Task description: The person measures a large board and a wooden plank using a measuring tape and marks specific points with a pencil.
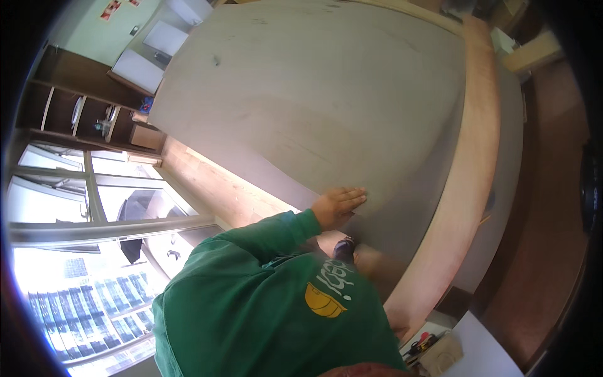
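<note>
Grey, the panel (314, 100) lies before us; our left hand (341, 205) rests on it by the near edge, fingers extended, close together. We cannot tell our right hand's state. Rightward runs a wooden board (480, 119).

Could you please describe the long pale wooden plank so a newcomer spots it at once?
Find the large, flat grey panel mid-view. The long, pale wooden plank runs along its right side. Unlike the pale wooden pieces at top right, it reaches down beside the green sweatshirt.
</note>
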Motion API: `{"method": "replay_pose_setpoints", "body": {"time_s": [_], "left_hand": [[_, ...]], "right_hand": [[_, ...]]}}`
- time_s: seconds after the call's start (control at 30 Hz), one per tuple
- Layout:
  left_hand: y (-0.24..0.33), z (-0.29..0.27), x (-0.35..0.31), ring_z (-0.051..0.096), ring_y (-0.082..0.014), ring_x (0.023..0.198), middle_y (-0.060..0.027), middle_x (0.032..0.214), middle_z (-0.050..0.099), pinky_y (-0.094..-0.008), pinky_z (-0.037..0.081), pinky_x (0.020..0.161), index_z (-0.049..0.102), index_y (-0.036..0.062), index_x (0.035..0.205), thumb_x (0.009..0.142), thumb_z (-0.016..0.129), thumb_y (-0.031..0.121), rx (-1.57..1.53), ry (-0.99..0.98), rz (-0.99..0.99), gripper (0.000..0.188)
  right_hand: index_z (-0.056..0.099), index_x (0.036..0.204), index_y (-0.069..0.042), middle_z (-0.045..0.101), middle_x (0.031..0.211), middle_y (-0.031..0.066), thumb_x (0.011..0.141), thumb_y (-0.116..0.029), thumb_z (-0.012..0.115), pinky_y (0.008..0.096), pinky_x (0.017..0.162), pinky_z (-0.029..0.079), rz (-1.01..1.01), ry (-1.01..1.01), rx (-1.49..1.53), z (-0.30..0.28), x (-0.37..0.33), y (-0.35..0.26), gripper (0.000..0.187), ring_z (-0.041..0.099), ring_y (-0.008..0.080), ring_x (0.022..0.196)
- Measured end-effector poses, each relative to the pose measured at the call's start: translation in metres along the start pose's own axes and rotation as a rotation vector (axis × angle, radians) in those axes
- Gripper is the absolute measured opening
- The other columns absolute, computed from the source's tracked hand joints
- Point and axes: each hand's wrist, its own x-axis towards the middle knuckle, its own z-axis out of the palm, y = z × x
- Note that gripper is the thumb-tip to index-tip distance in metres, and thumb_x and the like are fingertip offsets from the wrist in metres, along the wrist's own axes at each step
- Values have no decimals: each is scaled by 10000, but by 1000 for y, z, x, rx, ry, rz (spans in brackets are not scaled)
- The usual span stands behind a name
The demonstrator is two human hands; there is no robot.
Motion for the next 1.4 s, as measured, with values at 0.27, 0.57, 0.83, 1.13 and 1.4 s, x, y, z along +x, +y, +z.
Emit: {"method": "replay_pose_setpoints", "body": {"time_s": [0.27,0.57,0.83,1.13,1.4], "left_hand": [[-17,57,-44,251,-430,1341,-258,1447,277,-478,255,1081,336,-25,1377,637,823,405,206,384,-375,984],[12,82,-46,268,-410,1336,-308,1467,128,-468,184,1121,155,14,1432,641,823,370,-294,314,-1372,1095],[1,48,-49,544,-298,1059,-106,1092,561,-460,454,939,497,15,1126,930,443,246,-1440,642,-1376,308],[-57,52,-59,626,-249,949,-119,1013,637,-379,538,839,537,26,1074,939,499,219,-1539,619,-1453,238],[-56,58,-70,627,-215,867,-89,991,646,-314,522,723,562,58,1045,919,558,258,-1527,527,-1490,236]], "right_hand": [[327,1419,-107,408,1400,119,887,-650,379,492,959,423,22,-46,1,2,-17,-8,762,453,328,1213],[351,1402,-113,454,1359,131,882,-641,407,493,948,445,67,4,23,19,-52,1,744,479,316,1192],[403,1348,-91,510,1278,112,889,-597,443,492,864,519,39,-168,27,1,-3,18,684,541,316,1109],[390,1323,-25,492,1254,157,864,-549,549,530,777,531,161,-168,344,51,2,47,714,551,349,1056],[355,1349,4,448,1314,181,854,-562,560,547,781,514,91,263,39,62,44,-3,779,524,352,1093]]}}
